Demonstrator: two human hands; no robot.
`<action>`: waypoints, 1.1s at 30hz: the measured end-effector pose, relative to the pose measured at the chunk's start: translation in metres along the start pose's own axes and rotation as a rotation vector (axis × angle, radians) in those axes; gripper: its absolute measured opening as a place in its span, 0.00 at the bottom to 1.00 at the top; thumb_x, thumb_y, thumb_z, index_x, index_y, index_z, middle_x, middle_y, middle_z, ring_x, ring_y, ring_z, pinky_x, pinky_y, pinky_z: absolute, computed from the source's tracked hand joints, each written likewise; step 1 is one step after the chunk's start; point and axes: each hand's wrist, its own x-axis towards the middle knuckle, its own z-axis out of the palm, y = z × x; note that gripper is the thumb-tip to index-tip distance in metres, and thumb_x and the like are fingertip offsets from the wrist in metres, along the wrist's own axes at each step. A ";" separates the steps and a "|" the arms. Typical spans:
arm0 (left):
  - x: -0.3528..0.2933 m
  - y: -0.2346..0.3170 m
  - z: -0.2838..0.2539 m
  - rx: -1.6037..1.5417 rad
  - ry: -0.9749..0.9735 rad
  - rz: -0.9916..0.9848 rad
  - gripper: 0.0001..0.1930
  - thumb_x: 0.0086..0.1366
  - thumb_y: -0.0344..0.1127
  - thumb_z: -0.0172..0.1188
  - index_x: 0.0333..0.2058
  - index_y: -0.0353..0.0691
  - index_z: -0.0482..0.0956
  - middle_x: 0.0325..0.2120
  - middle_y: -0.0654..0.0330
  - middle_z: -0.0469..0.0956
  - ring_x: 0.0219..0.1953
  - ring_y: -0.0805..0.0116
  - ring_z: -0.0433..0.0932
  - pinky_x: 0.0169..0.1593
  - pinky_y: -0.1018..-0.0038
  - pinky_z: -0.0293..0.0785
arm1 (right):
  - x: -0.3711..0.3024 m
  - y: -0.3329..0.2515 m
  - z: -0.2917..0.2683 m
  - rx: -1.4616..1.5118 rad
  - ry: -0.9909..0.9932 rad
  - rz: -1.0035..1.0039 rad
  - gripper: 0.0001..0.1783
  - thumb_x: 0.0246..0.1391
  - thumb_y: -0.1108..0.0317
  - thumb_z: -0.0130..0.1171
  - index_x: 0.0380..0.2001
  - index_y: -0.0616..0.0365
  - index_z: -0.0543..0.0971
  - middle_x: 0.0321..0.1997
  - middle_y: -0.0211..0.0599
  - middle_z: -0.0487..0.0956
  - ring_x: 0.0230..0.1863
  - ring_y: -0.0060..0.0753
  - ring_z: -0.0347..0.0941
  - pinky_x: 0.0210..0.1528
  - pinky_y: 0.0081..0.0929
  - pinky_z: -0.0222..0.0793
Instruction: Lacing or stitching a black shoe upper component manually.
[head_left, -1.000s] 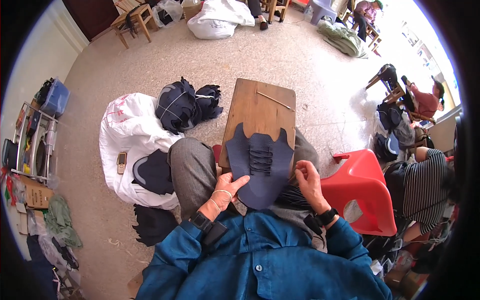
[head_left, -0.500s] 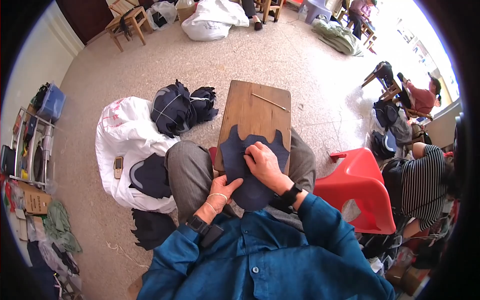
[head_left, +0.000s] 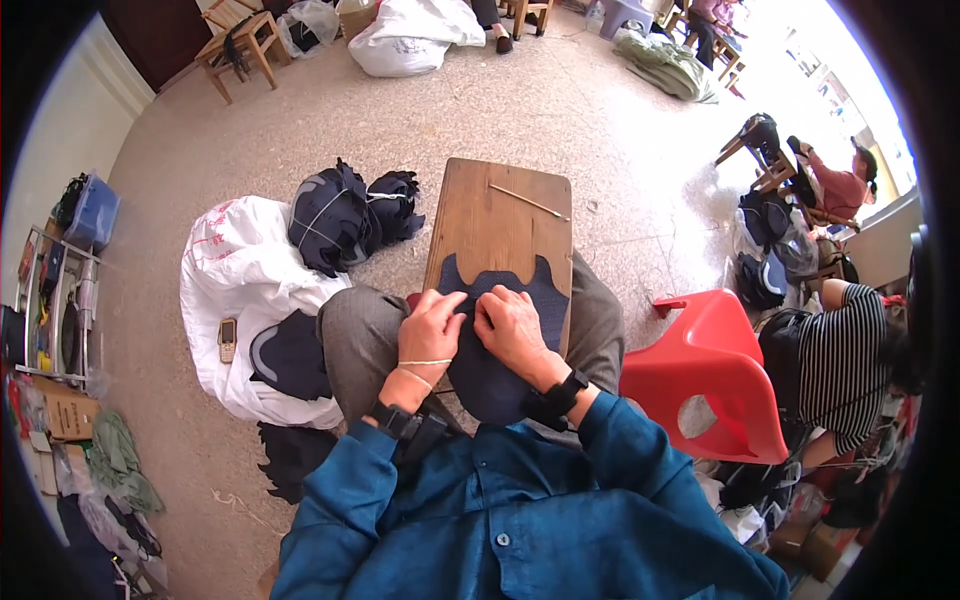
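A dark navy cut fabric piece [head_left: 490,398] lies partly on a small wooden board-topped table [head_left: 500,225] and partly over my lap. It has two pointed prongs at the far end and a rounded near end. Over its left edge is my left hand [head_left: 430,330], closed, thumb and forefinger pressed together. My right hand [head_left: 512,332] is close beside it over the middle of the piece, its fingers also in a pinch. Whatever is between the fingertips of either hand is too small to make out. A thin wooden stick [head_left: 528,201] rests on the table's far part.
Left of me, a white sack [head_left: 225,285] carries a phone [head_left: 228,340] and dark cut pieces [head_left: 292,355]. Tied dark bundles [head_left: 335,215] lie beyond. At right stand a red plastic stool [head_left: 700,370] and a person in stripes [head_left: 845,365]. Other people sit farther off.
My left hand has moved up from the near left edge of the fabric and now meets my right hand in a pinch. The view has shifted slightly.
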 end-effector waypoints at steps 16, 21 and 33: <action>0.007 -0.006 0.014 0.007 -0.097 -0.095 0.08 0.58 0.29 0.67 0.38 0.41 0.86 0.31 0.56 0.78 0.33 0.56 0.80 0.37 0.67 0.75 | 0.003 0.010 -0.010 0.184 -0.044 -0.049 0.06 0.44 0.69 0.60 0.23 0.55 0.73 0.26 0.36 0.72 0.35 0.44 0.72 0.42 0.39 0.61; 0.007 -0.006 0.019 0.014 -0.046 -0.073 0.07 0.58 0.29 0.67 0.37 0.41 0.85 0.30 0.56 0.78 0.32 0.57 0.79 0.36 0.68 0.75 | 0.004 0.018 -0.012 0.205 -0.104 -0.114 0.06 0.45 0.69 0.61 0.24 0.55 0.73 0.27 0.35 0.72 0.35 0.43 0.72 0.42 0.38 0.61; 0.003 -0.005 0.015 0.046 -0.080 0.050 0.07 0.58 0.31 0.67 0.36 0.46 0.82 0.31 0.61 0.76 0.33 0.56 0.81 0.34 0.63 0.77 | -0.020 0.041 -0.036 0.248 0.124 -0.008 0.05 0.56 0.76 0.57 0.34 0.59 0.80 0.35 0.43 0.78 0.41 0.52 0.77 0.42 0.42 0.73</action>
